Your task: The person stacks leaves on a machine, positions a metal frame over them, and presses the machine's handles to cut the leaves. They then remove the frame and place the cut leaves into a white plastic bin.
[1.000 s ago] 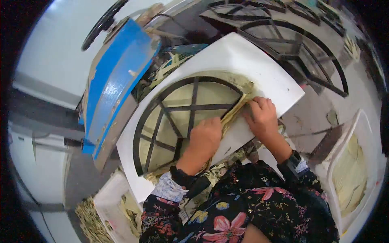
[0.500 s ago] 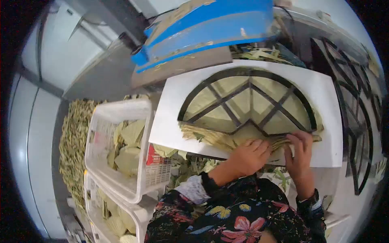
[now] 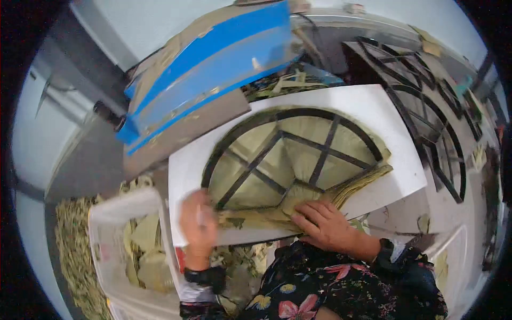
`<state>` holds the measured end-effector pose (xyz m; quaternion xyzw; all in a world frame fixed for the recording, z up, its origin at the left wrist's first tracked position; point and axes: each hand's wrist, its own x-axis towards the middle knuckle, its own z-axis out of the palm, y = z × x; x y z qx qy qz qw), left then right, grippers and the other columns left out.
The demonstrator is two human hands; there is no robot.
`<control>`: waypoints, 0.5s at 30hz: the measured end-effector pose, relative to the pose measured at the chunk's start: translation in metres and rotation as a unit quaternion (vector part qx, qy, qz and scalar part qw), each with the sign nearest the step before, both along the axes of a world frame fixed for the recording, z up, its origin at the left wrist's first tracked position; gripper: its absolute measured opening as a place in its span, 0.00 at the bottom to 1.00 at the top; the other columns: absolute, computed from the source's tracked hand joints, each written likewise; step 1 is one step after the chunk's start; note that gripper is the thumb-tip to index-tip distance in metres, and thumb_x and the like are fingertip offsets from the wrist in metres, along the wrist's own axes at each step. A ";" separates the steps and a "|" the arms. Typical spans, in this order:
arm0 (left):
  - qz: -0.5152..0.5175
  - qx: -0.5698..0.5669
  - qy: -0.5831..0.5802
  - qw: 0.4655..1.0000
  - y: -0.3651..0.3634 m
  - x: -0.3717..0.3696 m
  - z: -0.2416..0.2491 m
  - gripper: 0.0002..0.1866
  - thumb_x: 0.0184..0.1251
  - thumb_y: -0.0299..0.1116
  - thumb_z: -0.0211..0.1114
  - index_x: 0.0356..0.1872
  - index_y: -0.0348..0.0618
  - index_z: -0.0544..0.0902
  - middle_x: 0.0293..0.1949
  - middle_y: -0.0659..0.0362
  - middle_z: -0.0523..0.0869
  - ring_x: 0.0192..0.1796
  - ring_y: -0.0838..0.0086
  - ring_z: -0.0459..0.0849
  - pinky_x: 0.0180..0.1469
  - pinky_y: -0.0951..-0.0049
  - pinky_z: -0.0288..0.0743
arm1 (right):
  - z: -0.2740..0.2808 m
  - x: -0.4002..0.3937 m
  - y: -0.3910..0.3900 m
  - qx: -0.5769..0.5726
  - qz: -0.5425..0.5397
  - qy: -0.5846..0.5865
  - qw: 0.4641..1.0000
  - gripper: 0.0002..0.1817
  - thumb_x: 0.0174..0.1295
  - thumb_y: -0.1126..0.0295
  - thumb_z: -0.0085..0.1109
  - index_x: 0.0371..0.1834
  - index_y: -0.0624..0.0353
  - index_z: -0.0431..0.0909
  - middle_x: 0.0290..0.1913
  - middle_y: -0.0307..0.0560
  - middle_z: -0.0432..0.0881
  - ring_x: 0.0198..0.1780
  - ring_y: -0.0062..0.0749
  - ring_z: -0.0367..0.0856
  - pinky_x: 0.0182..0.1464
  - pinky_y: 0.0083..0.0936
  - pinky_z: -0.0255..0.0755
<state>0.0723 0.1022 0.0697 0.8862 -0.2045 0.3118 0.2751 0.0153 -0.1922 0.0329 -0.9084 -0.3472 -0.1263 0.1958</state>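
Note:
A fan-shaped black frame [image 3: 281, 137] with crossing bars lies on a stack of dried greenish leaves [image 3: 255, 184]. Under both is a white board [image 3: 404, 160]. The leaves' layered edges stick out along the lower side. My right hand [image 3: 328, 228] is closed on these edges near the frame's central notch, fingers bent over them and pressed together. At the stack's left end is my left hand [image 3: 198, 221], close to the frame's lower left corner. Motion smears its fingers, so their hold cannot be made out.
Left of the board stands a white plastic crate [image 3: 98, 229] with leaves inside, beside a large leaf pile [image 3: 74, 250]. A blue-wrapped block [image 3: 213, 58] sits behind. More black frames [image 3: 426, 117] lie at the right. Scraps lie below the board.
My left hand has moved from the middle of the leaf edges to their left end. My right hand has shifted from the right end to the middle. The view has turned.

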 end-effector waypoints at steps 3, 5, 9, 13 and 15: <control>0.090 -0.175 0.002 0.980 0.075 0.058 0.005 0.17 0.66 0.25 0.53 0.56 0.33 0.70 0.54 0.49 0.76 0.56 0.63 0.74 0.61 0.66 0.64 | -0.013 -0.003 0.004 -0.023 -0.041 -0.015 0.999 0.26 0.49 0.59 0.62 0.53 0.52 0.72 0.55 0.47 0.74 0.55 0.38 0.72 0.53 0.36 0.66; 0.114 -0.213 -0.031 0.970 0.121 0.101 0.018 0.19 0.68 0.29 0.54 0.58 0.34 0.68 0.54 0.50 0.75 0.57 0.65 0.72 0.61 0.66 0.63 | -0.020 -0.004 0.005 -0.020 -0.048 -0.030 0.998 0.25 0.50 0.60 0.61 0.53 0.51 0.72 0.56 0.46 0.73 0.56 0.37 0.72 0.53 0.35 0.66; 0.207 -0.210 -0.126 0.947 0.196 0.183 0.046 0.21 0.67 0.34 0.58 0.55 0.31 0.69 0.50 0.52 0.75 0.53 0.69 0.72 0.58 0.69 0.64 | -0.029 -0.008 0.002 -0.029 -0.046 -0.041 0.998 0.24 0.48 0.61 0.62 0.51 0.52 0.73 0.54 0.43 0.75 0.55 0.37 0.73 0.52 0.32 0.67; 0.250 -0.187 -0.013 0.950 0.262 0.273 0.063 0.25 0.67 0.39 0.59 0.57 0.30 0.69 0.50 0.47 0.77 0.50 0.66 0.75 0.52 0.65 0.69 | -0.051 -0.007 0.004 -0.032 -0.013 -0.042 0.998 0.19 0.58 0.62 0.49 0.52 0.53 0.71 0.54 0.48 0.74 0.57 0.38 0.71 0.55 0.35 0.66; 0.224 -0.194 -0.031 0.955 0.247 0.283 0.079 0.24 0.68 0.39 0.58 0.57 0.30 0.69 0.48 0.47 0.77 0.47 0.66 0.75 0.49 0.65 0.69 | -0.065 -0.008 0.007 -0.004 -0.020 -0.087 0.996 0.19 0.60 0.63 0.46 0.54 0.54 0.70 0.53 0.49 0.73 0.56 0.40 0.71 0.52 0.35 0.65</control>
